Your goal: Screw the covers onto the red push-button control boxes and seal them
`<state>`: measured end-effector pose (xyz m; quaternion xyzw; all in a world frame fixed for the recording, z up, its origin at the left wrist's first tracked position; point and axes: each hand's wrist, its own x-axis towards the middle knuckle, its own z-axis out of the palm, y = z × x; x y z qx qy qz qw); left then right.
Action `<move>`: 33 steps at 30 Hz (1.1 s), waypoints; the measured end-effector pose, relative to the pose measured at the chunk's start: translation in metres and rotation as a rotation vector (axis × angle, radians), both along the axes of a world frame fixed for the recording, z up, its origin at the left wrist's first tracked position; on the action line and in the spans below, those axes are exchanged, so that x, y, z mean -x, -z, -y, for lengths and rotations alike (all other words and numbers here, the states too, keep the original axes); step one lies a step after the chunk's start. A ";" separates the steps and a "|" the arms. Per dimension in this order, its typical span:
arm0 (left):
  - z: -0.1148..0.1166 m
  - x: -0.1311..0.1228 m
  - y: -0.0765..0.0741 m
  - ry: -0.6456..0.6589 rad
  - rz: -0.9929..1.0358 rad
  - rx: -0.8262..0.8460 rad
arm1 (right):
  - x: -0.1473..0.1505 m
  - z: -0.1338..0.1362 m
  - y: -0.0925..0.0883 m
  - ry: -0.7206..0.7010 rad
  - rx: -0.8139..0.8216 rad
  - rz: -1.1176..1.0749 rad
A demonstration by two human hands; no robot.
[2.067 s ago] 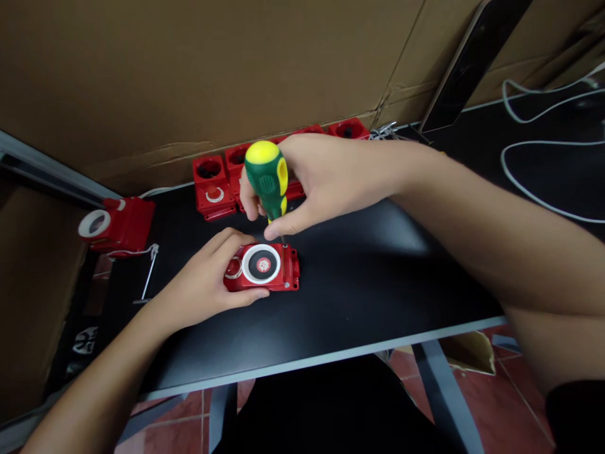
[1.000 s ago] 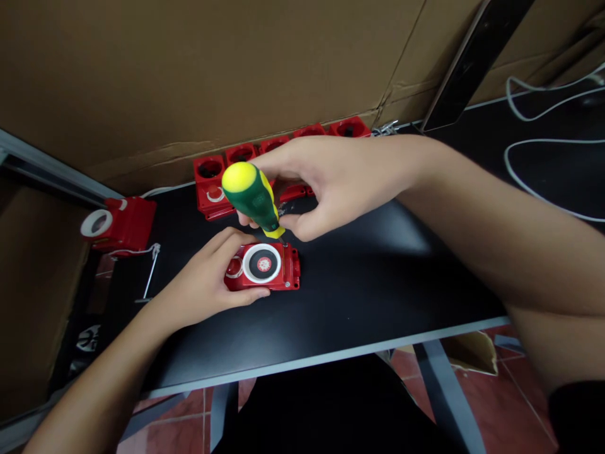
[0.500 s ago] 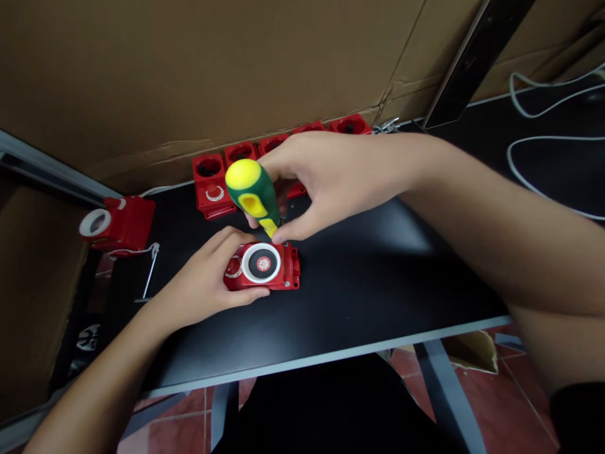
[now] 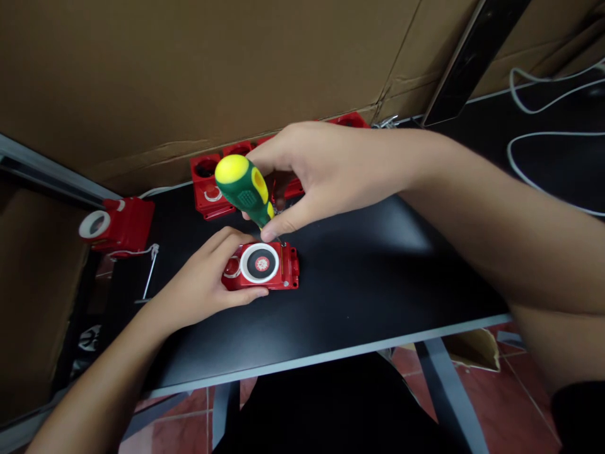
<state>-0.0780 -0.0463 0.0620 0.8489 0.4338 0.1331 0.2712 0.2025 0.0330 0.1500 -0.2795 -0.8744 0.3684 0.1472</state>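
A red rectangular housing (image 4: 289,271) with a white ring around a black disc lies on the black table (image 4: 359,284). My left hand (image 4: 212,268) grips its left part, fingers along the far side and thumb along the near side. My right hand (image 4: 307,180) is closed around a green and yellow screwdriver (image 4: 246,189), whose handle leans to the left. Its thin shaft points down to the screw at the housing's far right corner. Whether the tip sits in the screw head I cannot make out.
Several red housings (image 4: 207,189) stand in a row along the cardboard wall (image 4: 227,69). Another red unit (image 4: 127,224) with a white ring is at the left, beside a thin metal T-shaped rod (image 4: 150,277). White cables (image 4: 529,145) lie at the right.
The screwdriver handle has turned, its yellow patch now facing right, and tilted slightly left. My right hand has shifted a little left with it. My left hand and the housing stay almost in place.
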 end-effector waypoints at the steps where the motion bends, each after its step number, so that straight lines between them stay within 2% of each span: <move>1: 0.000 0.000 0.000 0.001 0.005 0.004 | -0.001 0.000 -0.001 -0.003 0.036 -0.011; 4: 0.000 -0.001 -0.001 0.000 0.020 0.015 | -0.004 0.002 -0.005 -0.029 0.082 -0.008; 10: 0.000 0.000 -0.001 -0.007 0.010 0.014 | -0.011 0.003 -0.011 -0.137 -0.086 0.004; 18: 0.000 -0.001 -0.004 -0.006 -0.007 0.026 | -0.014 0.007 -0.015 -0.151 -0.060 -0.058; 23: 0.000 -0.001 -0.004 -0.009 -0.008 0.031 | -0.014 0.005 -0.018 -0.078 -0.157 0.084; 27: 0.000 -0.001 -0.003 -0.015 -0.008 0.033 | -0.011 0.004 -0.010 -0.064 -0.181 0.232; 31: -0.001 0.000 -0.002 -0.008 -0.006 0.027 | -0.004 0.001 0.010 -0.086 -0.188 0.461; 33: -0.001 -0.001 -0.002 -0.009 -0.006 0.028 | 0.002 -0.002 0.021 -0.113 -0.199 0.498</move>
